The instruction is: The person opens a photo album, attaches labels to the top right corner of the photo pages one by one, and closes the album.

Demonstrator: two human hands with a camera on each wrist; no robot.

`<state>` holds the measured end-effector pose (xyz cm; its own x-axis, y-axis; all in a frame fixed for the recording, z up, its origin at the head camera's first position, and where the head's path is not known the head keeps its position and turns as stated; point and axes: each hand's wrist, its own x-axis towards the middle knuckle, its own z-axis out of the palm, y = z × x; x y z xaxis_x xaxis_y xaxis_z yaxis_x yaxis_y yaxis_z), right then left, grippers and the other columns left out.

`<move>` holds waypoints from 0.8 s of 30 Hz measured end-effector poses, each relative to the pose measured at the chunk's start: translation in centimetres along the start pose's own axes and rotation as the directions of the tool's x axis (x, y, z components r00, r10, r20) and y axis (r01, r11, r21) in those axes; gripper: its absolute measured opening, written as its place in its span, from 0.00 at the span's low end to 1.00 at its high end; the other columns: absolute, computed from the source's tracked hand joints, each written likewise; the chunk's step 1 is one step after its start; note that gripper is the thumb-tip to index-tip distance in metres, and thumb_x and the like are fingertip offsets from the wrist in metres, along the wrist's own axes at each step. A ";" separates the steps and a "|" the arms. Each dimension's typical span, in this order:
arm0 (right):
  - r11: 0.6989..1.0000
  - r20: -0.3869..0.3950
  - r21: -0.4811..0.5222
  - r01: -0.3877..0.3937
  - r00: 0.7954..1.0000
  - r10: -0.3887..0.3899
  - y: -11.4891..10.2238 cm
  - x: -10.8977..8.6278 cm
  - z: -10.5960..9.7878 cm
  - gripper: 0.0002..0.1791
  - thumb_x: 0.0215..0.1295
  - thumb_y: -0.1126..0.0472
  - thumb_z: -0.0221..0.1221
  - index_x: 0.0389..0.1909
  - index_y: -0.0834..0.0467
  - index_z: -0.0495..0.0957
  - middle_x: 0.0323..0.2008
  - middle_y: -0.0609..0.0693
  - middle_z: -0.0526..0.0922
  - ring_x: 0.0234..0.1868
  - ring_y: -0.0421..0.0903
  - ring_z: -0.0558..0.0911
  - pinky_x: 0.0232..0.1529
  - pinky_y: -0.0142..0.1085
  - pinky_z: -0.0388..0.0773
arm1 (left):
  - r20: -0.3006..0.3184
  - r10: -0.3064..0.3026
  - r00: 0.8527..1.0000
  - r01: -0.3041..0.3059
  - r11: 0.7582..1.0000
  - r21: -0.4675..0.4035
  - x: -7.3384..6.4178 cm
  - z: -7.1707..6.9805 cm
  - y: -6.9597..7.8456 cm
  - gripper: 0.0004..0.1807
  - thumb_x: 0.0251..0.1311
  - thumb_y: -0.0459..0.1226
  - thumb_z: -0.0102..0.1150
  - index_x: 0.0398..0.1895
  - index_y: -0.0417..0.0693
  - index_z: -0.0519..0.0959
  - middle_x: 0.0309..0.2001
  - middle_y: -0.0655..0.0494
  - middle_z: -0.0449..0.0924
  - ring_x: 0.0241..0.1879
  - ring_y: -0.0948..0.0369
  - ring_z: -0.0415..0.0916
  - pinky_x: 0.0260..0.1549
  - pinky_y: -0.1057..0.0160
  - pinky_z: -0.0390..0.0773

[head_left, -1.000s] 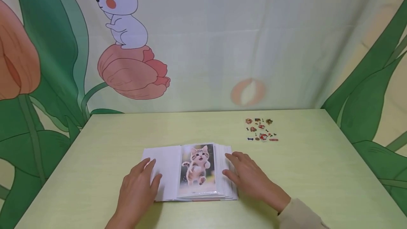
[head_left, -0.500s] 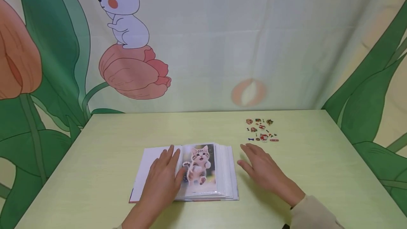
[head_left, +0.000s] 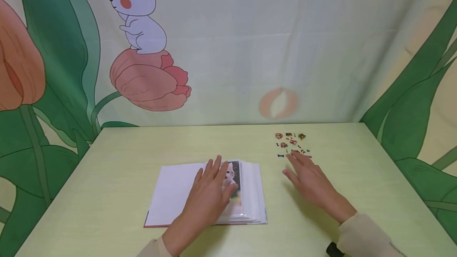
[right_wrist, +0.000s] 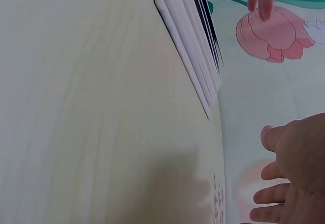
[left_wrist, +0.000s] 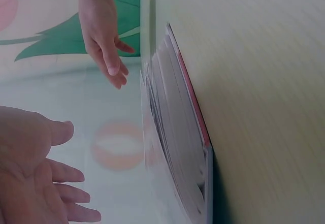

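Note:
An open photo album (head_left: 171,193) lies on the table, its left side a blank white page and its right side a stack of clear sleeves. The top sleeve holds a kitten photo (head_left: 235,205), partly covered by my left hand (head_left: 207,193). That hand hovers over the album with fingers extended and holds nothing; the left wrist view shows it raised above the pages. My right hand (head_left: 315,181), also with extended fingers and nothing in it, is in the air right of the album. Its fingertips overlap the lower edge of a sheet of small stickers (head_left: 292,142).
The pale yellow-green table (head_left: 89,193) runs back to a curtain (head_left: 228,50) printed with a rabbit and tulips. A black object (head_left: 334,250) shows by the right sleeve at the bottom edge.
My left hand has moved right from the album's left page to over the kitten photo. The right hand has left the album's right edge and moved right and away, toward the stickers.

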<state>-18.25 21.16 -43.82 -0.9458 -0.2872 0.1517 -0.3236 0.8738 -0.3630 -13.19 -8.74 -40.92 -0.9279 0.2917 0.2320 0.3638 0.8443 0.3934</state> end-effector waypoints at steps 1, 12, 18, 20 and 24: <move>1.000 -0.006 -0.005 0.000 1.000 -0.001 0.3 0.1 -0.1 0.33 0.80 0.50 0.54 0.74 0.67 0.65 0.74 0.68 0.65 0.74 0.68 0.63 0.66 0.71 0.62 | 0.004 0.009 1.000 -0.009 1.000 -0.001 0.2 0.1 0.2 0.34 0.75 0.47 0.58 0.74 0.36 0.68 0.78 0.38 0.59 0.76 0.38 0.55 0.72 0.36 0.56; 0.998 0.005 -0.034 -0.051 0.999 0.051 2.9 0.8 -0.9 0.32 0.79 0.53 0.55 0.74 0.68 0.65 0.74 0.71 0.63 0.74 0.69 0.61 0.66 0.70 0.63 | 0.066 0.088 0.994 -0.087 0.996 -0.025 1.9 1.3 2.3 0.35 0.75 0.48 0.57 0.76 0.36 0.65 0.78 0.37 0.57 0.77 0.38 0.53 0.74 0.37 0.54; 0.995 0.016 -0.064 -0.081 0.996 0.082 4.3 1.5 -1.1 0.30 0.79 0.54 0.56 0.72 0.69 0.67 0.74 0.71 0.62 0.74 0.69 0.61 0.64 0.72 0.63 | 0.099 0.121 0.988 -0.124 0.992 0.025 2.6 2.1 3.5 0.35 0.76 0.50 0.55 0.76 0.37 0.66 0.78 0.37 0.57 0.77 0.38 0.54 0.73 0.40 0.57; 0.994 0.014 -0.077 -0.080 0.997 0.081 4.7 1.7 -1.0 0.29 0.79 0.55 0.56 0.72 0.69 0.68 0.74 0.71 0.63 0.74 0.70 0.62 0.63 0.71 0.64 | 0.118 0.119 0.986 -0.124 0.992 0.036 2.7 2.4 3.9 0.35 0.77 0.50 0.54 0.76 0.38 0.65 0.79 0.38 0.57 0.77 0.39 0.54 0.73 0.40 0.58; 0.993 0.012 -0.097 -0.067 0.998 0.068 5.5 2.1 -0.7 0.28 0.78 0.56 0.56 0.70 0.69 0.70 0.72 0.72 0.64 0.72 0.70 0.64 0.61 0.70 0.67 | 0.146 0.111 0.983 -0.120 0.991 0.054 2.9 2.9 4.6 0.35 0.77 0.51 0.54 0.77 0.39 0.65 0.79 0.40 0.56 0.78 0.41 0.54 0.74 0.41 0.57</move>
<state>-22.04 25.67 -44.82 -0.9659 -0.2318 0.1153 -0.2556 0.9250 -0.2810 -14.48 -2.74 -41.02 -0.8836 0.4463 0.1418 0.4677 0.8263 0.3137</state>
